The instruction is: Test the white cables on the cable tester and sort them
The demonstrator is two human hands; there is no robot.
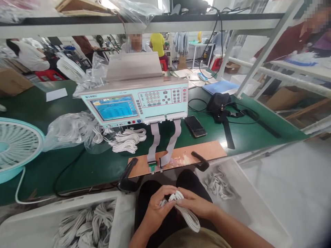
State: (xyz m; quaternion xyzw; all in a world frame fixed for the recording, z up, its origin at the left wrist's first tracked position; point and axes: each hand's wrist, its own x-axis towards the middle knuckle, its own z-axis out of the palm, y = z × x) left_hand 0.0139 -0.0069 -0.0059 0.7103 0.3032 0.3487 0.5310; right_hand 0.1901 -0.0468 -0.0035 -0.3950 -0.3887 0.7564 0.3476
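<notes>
A coiled bundle of white cable (190,217) is held above my lap between both hands. My left hand (160,203) grips its upper end, with the thumb pressed on the cable. From the other side my right hand (195,201) closes around the bundle, and the looped end hangs down to the right. Just beyond the hands, a copper-coloured board (209,150) lies along the table edge. A small green circuit board (153,167) on it joins a grey ribbon cable (154,141) from the cable tester (144,100).
White bins of cable bundles stand left (124,220) and right (258,203). Black clamps (126,179) hold the board. On the green table (207,120) are a phone (196,126), black bag (219,105), loose cables (129,139) and fan (15,148). Other people sit beyond.
</notes>
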